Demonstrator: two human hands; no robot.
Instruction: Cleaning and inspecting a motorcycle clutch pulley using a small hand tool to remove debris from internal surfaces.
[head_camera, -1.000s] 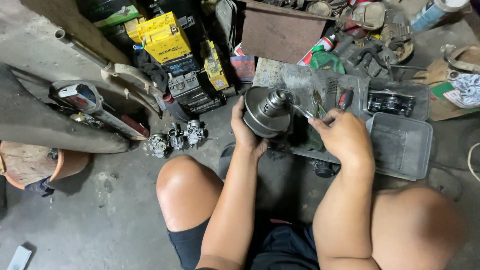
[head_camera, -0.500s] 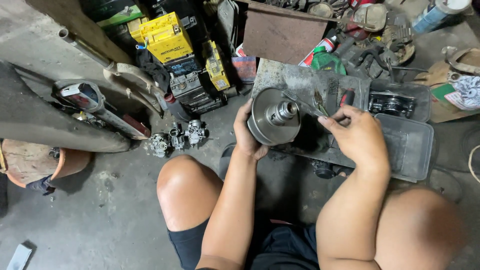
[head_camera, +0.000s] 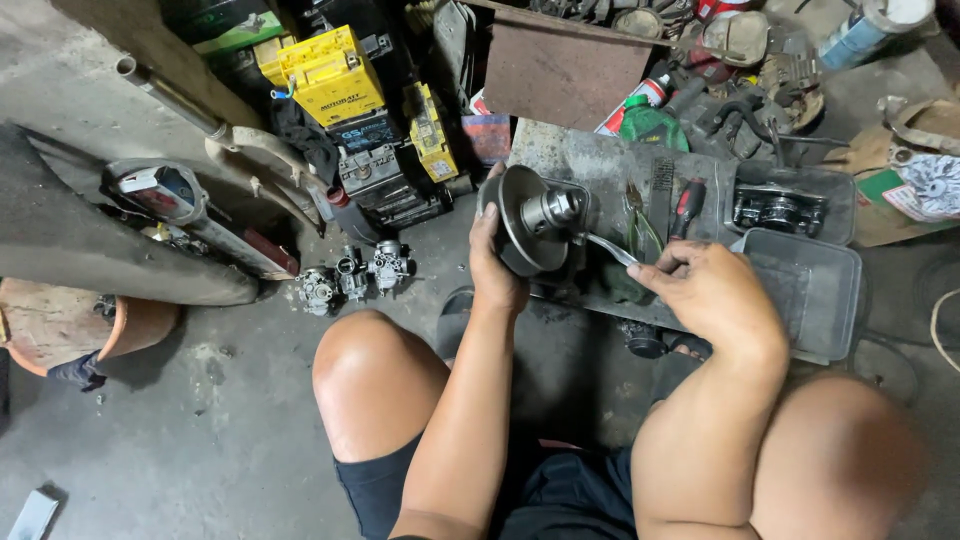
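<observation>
Nearest the camera, two bare knees and dark shorts are being seen from above; a person is seated low over a stained concrete floor (head_camera: 200, 440).

Just beyond the knees, a round metal pulley (head_camera: 535, 228) is being gripped at its rim by the left hand (head_camera: 497, 262), fingers wrapped behind the disc, its hub turned toward the right. It is being held up above a dented metal tray (head_camera: 810, 290) and a grey plate beside it. The right hand (head_camera: 712, 297) is clenched around a thin metal tool (head_camera: 610, 248), whose tip is being pointed at the hub; whether the tip is touching the hub cannot be told.

The step in hand is judged to be work on the hub at the centre of the pulley, something there being pried or picked at. For the next move, a steady left grip and a careful, controlled push of the tool tip are probably being called for, so that it does not slip.

Farther off, small carburettors (head_camera: 355, 275) are lying on the floor to the left. A red-handled screwdriver (head_camera: 688, 205) is resting on the plate. At the back, yellow boxes (head_camera: 320, 72) and a green bottle (head_camera: 650, 125) are being kept among clutter.
</observation>
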